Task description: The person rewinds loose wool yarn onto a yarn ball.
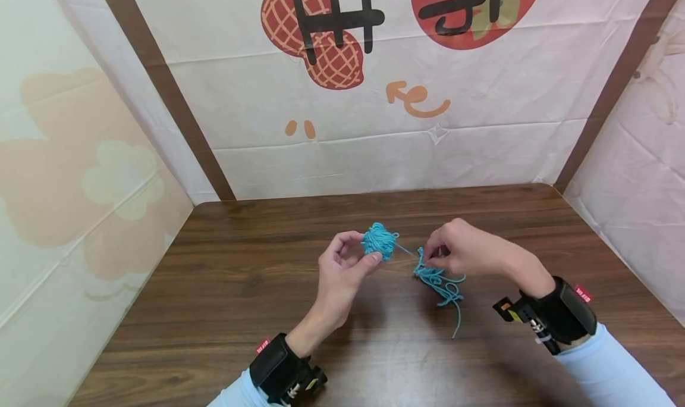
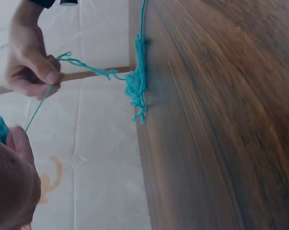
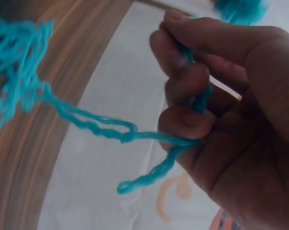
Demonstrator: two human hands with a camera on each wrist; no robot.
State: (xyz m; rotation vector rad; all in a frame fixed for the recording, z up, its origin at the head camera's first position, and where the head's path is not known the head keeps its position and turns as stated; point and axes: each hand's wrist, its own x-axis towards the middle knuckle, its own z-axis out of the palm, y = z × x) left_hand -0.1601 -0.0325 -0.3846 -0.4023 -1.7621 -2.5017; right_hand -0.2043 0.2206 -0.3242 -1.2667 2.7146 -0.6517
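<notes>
My left hand (image 1: 341, 270) grips a small ball of turquoise yarn (image 1: 379, 241) between thumb and fingers, raised over the table. From the ball a single strand runs across to my right hand (image 1: 464, 249), which pinches it between thumb and forefinger. In the right wrist view, the yarn strand (image 3: 158, 137) also passes through the curled lower fingers of that hand. Below it lies a loose tangle of yarn (image 1: 440, 283), with one tail trailing toward the near side. The left wrist view shows the tangle (image 2: 137, 86) on the tabletop, joined to the right hand by a looped strand.
The brown wood-grain table (image 1: 241, 288) has a far edge against a white printed cloth (image 1: 374, 157). Pale cloth panels (image 1: 80, 187) stand at the left and right sides. Each wrist wears a black strap with a camera (image 1: 559, 312).
</notes>
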